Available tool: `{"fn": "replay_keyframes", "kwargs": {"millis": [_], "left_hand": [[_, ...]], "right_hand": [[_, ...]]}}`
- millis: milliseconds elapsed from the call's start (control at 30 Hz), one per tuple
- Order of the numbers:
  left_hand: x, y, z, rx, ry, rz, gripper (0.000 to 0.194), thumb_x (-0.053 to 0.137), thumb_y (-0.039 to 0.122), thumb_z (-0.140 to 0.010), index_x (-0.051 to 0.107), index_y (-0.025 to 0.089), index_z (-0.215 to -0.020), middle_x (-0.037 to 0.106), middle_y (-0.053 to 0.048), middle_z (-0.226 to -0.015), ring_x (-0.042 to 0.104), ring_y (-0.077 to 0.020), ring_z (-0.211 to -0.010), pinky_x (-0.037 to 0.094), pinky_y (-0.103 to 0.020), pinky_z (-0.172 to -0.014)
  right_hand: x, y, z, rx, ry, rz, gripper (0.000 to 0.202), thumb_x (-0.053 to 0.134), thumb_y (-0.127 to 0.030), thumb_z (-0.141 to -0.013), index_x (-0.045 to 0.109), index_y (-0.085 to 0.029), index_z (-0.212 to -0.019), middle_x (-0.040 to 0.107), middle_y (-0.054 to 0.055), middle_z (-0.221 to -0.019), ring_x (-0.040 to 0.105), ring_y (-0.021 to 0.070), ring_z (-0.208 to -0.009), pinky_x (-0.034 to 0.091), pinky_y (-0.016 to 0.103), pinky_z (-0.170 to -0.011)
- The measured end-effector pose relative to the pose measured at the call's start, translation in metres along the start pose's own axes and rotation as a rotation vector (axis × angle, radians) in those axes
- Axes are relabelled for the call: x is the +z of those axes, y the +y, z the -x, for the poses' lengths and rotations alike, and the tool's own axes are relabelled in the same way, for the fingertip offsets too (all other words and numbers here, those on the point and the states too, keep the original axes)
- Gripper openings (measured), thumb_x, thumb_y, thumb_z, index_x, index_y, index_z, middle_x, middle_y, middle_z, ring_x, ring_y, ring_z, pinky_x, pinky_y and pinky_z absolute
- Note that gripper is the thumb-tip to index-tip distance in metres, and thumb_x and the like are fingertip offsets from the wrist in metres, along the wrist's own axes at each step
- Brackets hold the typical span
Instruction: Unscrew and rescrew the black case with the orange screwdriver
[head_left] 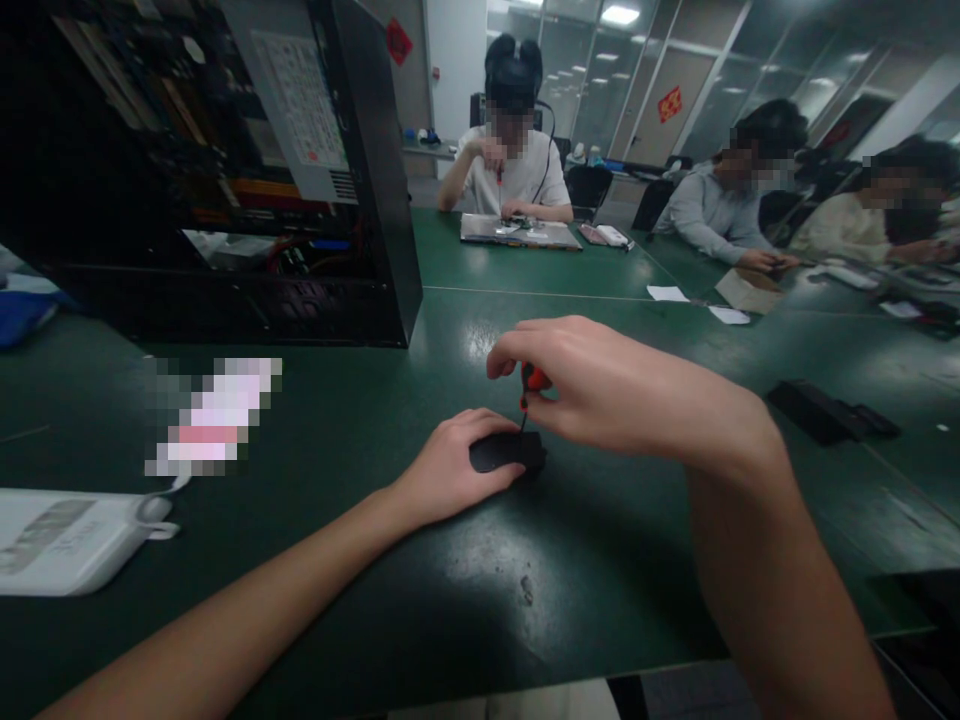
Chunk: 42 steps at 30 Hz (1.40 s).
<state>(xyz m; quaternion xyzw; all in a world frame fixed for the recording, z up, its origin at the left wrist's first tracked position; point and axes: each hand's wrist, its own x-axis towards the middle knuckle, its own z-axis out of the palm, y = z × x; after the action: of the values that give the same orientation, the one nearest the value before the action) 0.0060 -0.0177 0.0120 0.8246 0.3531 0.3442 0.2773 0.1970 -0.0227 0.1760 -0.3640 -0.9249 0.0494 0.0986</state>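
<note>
A small black plastic part (499, 452), its exact kind unclear, lies on the green table. My left hand (457, 462) is closed around it, fingers along its far side and thumb along its near side. Above it my right hand (574, 380) grips a red-and-black screwdriver (525, 402) by the handle. The screwdriver stands nearly upright, its thin shaft reaching down to the top of the black part, near the right end. Whether the tip sits in a screw is too small to tell. My right fingers partly hide the handle.
An open black computer case (375, 180) stands at the left. A white power bank (75, 540) and a blurred phone (217, 415) lie nearer. Black pieces (829, 412) rest at the right. Across the table, a person (517, 170) works over a flat panel (517, 235); others sit at the right.
</note>
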Motion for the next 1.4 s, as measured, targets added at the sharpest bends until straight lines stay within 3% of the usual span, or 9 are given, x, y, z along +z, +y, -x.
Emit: {"fn": "replay_keyframes", "kwargs": {"millis": [167,367,467,533,633,733,900,1100,1400], "left_hand": [[-0.004,0.003,0.000,-0.035,-0.027,-0.010,0.033,0.081,0.029,-0.084,0.073,0.022,-0.115,0.076,-0.005,-0.115,0.070,-0.0275,-0.109,0.052,-0.045,-0.102],[-0.006,0.007,0.000,-0.057,-0.037,-0.030,0.031,0.081,0.029,-0.083,0.073,0.022,-0.112,0.076,-0.004,-0.114,0.070,-0.0268,-0.108,0.052,-0.044,-0.100],[-0.008,0.006,0.000,-0.036,-0.048,-0.039,0.032,0.080,0.030,-0.084,0.072,0.022,-0.115,0.075,-0.004,-0.117,0.069,-0.0265,-0.111,0.051,-0.043,-0.102],[-0.013,0.004,-0.001,-0.011,-0.081,-0.056,0.035,0.080,0.031,-0.085,0.071,0.022,-0.118,0.074,-0.004,-0.119,0.069,-0.0259,-0.112,0.051,-0.042,-0.102],[-0.025,-0.003,-0.004,0.038,-0.164,-0.098,0.042,0.080,0.032,-0.083,0.069,0.022,-0.123,0.073,-0.005,-0.120,0.068,-0.0261,-0.111,0.051,-0.040,-0.099],[-0.035,-0.010,-0.007,0.092,-0.222,-0.094,0.043,0.082,0.033,-0.082,0.070,0.022,-0.122,0.074,-0.005,-0.119,0.068,-0.0262,-0.112,0.050,-0.039,-0.100],[-0.031,-0.012,-0.004,0.091,-0.172,-0.059,0.036,0.079,0.034,-0.085,0.071,0.022,-0.119,0.074,-0.005,-0.115,0.069,-0.0246,-0.106,0.052,-0.037,-0.095],[-0.020,-0.012,0.000,0.090,-0.091,-0.080,0.037,0.079,0.035,-0.087,0.070,0.022,-0.121,0.074,-0.006,-0.116,0.069,-0.0251,-0.107,0.052,-0.038,-0.095],[-0.037,-0.019,-0.004,0.083,-0.211,-0.071,0.045,0.081,0.036,-0.085,0.074,0.024,-0.127,0.076,-0.007,-0.114,0.073,-0.0255,-0.103,0.055,-0.038,-0.093]], "right_hand": [[0.001,0.003,0.004,0.189,0.043,0.116,0.017,0.059,-0.027,-0.099,0.071,-0.016,-0.100,0.071,0.007,-0.089,0.065,0.0211,-0.083,0.040,0.032,-0.071],[-0.004,0.006,0.013,-0.036,-0.051,0.020,0.032,0.061,-0.008,-0.088,0.066,-0.020,-0.117,0.068,0.006,-0.116,0.062,0.0197,-0.103,0.042,0.029,-0.082],[-0.003,0.007,0.014,0.097,-0.026,0.138,0.016,0.065,-0.031,-0.096,0.067,-0.019,-0.106,0.068,0.006,-0.098,0.062,0.0207,-0.086,0.037,0.031,-0.068],[-0.002,0.008,0.013,0.182,0.001,0.214,0.025,0.063,-0.043,-0.099,0.067,-0.018,-0.103,0.067,0.007,-0.088,0.059,0.0202,-0.075,0.031,0.032,-0.062],[-0.004,0.011,0.015,0.118,-0.016,0.157,0.016,0.061,-0.025,-0.097,0.066,-0.019,-0.111,0.069,0.006,-0.097,0.062,0.0189,-0.082,0.035,0.030,-0.067],[-0.006,0.012,0.018,-0.001,-0.067,0.043,0.031,0.059,-0.008,-0.089,0.064,-0.020,-0.117,0.069,0.004,-0.111,0.062,0.0180,-0.098,0.039,0.028,-0.078],[-0.008,0.012,0.016,0.073,-0.031,0.120,0.012,0.065,-0.023,-0.092,0.067,-0.018,-0.103,0.067,0.004,-0.091,0.059,0.0174,-0.079,0.035,0.029,-0.066],[-0.018,0.004,0.017,-0.043,0.027,0.028,0.004,0.065,-0.016,-0.090,0.067,-0.018,-0.087,0.062,0.000,-0.076,0.052,0.0129,-0.069,0.030,0.028,-0.063],[-0.008,0.000,0.011,-0.123,-0.028,-0.024,0.004,0.063,-0.014,-0.092,0.067,-0.016,-0.090,0.061,-0.001,-0.077,0.050,0.0109,-0.069,0.032,0.025,-0.064]]}}
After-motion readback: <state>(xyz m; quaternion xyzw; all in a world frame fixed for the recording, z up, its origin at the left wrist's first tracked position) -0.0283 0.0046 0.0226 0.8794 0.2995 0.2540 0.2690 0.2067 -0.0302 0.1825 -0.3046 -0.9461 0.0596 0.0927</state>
